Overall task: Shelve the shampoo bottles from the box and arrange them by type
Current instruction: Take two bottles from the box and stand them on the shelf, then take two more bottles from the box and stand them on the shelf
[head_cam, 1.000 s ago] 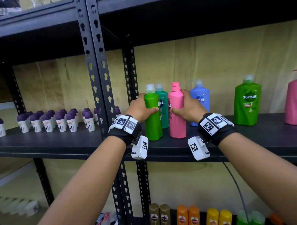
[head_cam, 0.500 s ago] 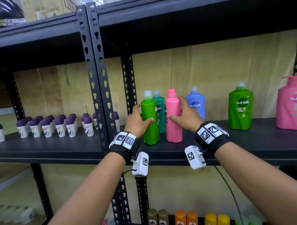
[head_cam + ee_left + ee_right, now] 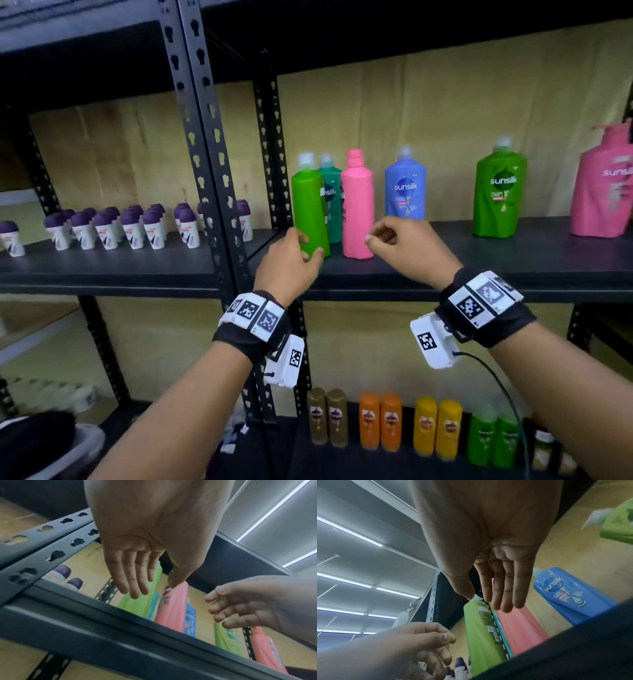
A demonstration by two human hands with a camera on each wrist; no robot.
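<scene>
A slim green bottle [image 3: 310, 209] and a slim pink bottle [image 3: 357, 205] stand upright on the black shelf [image 3: 479, 263], a teal bottle [image 3: 331, 202] just behind them. My left hand [image 3: 291, 260] hovers empty in front of the green bottle's base, fingers relaxed [image 3: 135, 582]. My right hand [image 3: 399, 240] hangs loose and empty just right of the pink bottle, fingers straight [image 3: 503, 596]. A blue Sunsilk bottle [image 3: 405, 188] stands behind my right hand.
A wide green Sunsilk bottle [image 3: 499, 195] and a large pink pump bottle [image 3: 604, 185] stand farther right. Several purple-capped roll-ons [image 3: 113, 226] fill the left bay. A steel upright [image 3: 202, 147] divides the bays. Small bottles [image 3: 404, 425] line the lower shelf.
Both hands have let go of the green and pink bottles and drawn back toward me. The bottles stay upright on the shelf.
</scene>
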